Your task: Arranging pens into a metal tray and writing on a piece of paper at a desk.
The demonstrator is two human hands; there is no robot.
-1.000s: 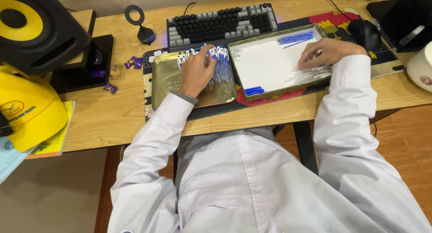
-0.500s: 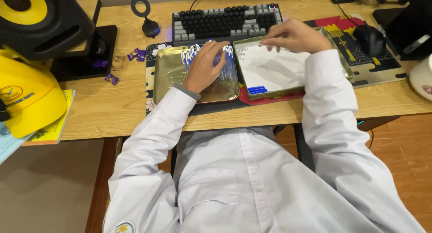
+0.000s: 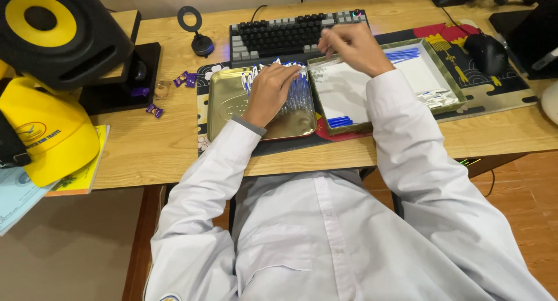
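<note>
My white sleeves fill the foreground as I sit at the wooden bench [image 3: 145, 156]. My left hand [image 3: 272, 92] lies palm down, fingers together, on a row of clear pens with blue caps [image 3: 296, 89] laid in the gold metal tray [image 3: 226, 106]. Just to the right, the white-lined tray [image 3: 343, 95] holds a few blue pen parts [image 3: 339, 121] near its front edge, a cluster of small white pieces [image 3: 433, 97] toward its right side, and more blue parts [image 3: 402, 55] at the back. My right hand [image 3: 351, 45] hovers above that tray's far left corner, fingertips pinched together (whether they grip a small part, I cannot tell). Both trays rest on a dark patterned desk mat [image 3: 500, 95]. Farther back stand a black and grey keyboard [image 3: 290, 33] and a black mouse [image 3: 487, 52]. At the left edge lie a yellow cap [image 3: 49, 132], a few purple-wrapped candies [image 3: 185, 79], and a black speaker with a yellow cone [image 3: 52, 28].
</note>
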